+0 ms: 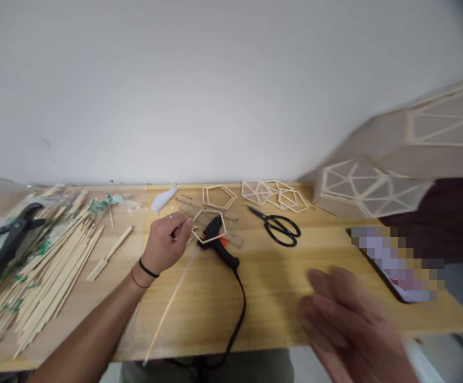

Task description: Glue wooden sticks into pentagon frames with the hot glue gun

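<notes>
One-handed, pinching a pale wooden pentagon (224,223) with left hand (169,242) by black glue gun (224,252); cannot tell blurred right hand (348,319), near dark-edged device (390,266), open or closed.

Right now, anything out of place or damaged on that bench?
Green scraps litter the sticks at left, untidy. One long thin stick seems to overhang the table's front edge, so easily knocked. No breakage visible.

L hand (167,242) pinching wooden pentagon frame (225,223) partly over blk glue gun (225,254). From gun: R hand (346,319), motion-blurred, approx 4 o'clock; blk-handled scissors (270,217) 3 o'clock, phone (394,266) beyond; wooden sticks (59,276) approx 9 o'clock; double pentagon (233,198) 12 o'clock.
</notes>
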Demonstrator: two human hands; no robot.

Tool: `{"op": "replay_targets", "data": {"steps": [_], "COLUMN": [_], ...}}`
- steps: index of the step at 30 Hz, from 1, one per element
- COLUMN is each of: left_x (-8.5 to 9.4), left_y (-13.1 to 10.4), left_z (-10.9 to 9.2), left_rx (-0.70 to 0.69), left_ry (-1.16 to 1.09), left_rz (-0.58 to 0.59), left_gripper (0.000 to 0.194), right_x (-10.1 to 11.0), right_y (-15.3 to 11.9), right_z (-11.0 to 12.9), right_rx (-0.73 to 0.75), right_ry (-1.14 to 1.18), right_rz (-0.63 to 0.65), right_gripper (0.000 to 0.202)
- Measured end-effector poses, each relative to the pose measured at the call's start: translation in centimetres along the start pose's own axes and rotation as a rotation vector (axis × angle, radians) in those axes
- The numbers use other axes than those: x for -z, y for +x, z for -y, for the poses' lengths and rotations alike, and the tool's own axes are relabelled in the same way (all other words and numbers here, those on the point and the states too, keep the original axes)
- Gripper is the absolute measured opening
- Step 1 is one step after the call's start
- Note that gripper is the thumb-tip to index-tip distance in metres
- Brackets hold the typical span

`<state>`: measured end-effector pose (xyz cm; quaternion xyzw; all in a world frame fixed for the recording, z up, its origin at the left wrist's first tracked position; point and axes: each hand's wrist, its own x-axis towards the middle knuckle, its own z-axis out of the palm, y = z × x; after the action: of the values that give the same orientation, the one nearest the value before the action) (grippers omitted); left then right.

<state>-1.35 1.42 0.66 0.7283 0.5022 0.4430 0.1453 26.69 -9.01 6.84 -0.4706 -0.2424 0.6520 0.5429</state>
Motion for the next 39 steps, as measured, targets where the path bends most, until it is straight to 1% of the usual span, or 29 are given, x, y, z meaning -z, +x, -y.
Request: {"op": "replay_targets", "data": {"steps": [3,5,7,11,15,18,23,25,28,29,32,36,39], "left_x": [-0.1,-0.1,0.0,0.4,0.5,0.5,0.4,0.5,0.6,0.7,1.0,1.2,1.0], "left_y": [-0.2,-0.3,-0.4,-0.5,-0.7,-0.9,-1.0,-1.0,-0.9,-0.9,-0.9,-0.9,-0.9], "left_z": [-0.4,-0.6,-0.8,-1.5,-2.2,-2.3,-2.1,-2.0,-1.9,-1.9,-1.8,-1.7,-1.6], "left_rx": [0.075,0.124,0.165,0.23,0.259,0.272,0.287,0.291,0.309,0.314,0.33,0.385,0.433], "left_ry": [-0.152,-0.262,-0.372,-0.579,-0.763,-0.865,-0.907,-0.91,-0.952,-0.974,-1.035,-1.084,-1.086], "left_rz": [0.124,0.205,0.281,0.427,0.532,0.548,0.518,0.517,0.523,0.529,0.565,0.611,0.587], "left_gripper": [0.043,0.043,0.045,0.054,0.059,0.059,0.059,0.058,0.054,0.052,0.047,0.043,0.038], "right_x": [-3.4,-5.0,-6.1,-7.2,-7.7,-8.1,-8.5,-8.4,-7.9,-7.7,-7.1,-6.9,-7.0], "right_y": [1.9,2.9,3.6,4.2,4.4,4.5,5.0,5.3,5.6,5.7,5.9,6.9,8.8], "right_z": [-1.0,-1.7,-2.3,-3.4,-4.2,-4.5,-5.3,-5.8,-6.3,-6.3,-5.7,-4.4,-3.8], "right_rx": [-0.13,-0.142,-0.122,-0.151,-0.161,-0.158,-0.121,-0.044,0.116,0.137,0.154,0.179,0.128], "right_ry": [0.214,0.308,0.41,0.476,0.44,0.438,0.416,0.337,0.155,0.093,-0.065,-0.235,-0.226], "right_rz": [0.287,0.413,0.505,0.582,0.579,0.585,0.613,0.654,0.719,0.739,0.806,0.875,0.969], "right_gripper": [0.052,0.05,0.049,0.046,0.042,0.037,0.029,0.027,0.024,0.022,0.02,0.026,0.029]}}
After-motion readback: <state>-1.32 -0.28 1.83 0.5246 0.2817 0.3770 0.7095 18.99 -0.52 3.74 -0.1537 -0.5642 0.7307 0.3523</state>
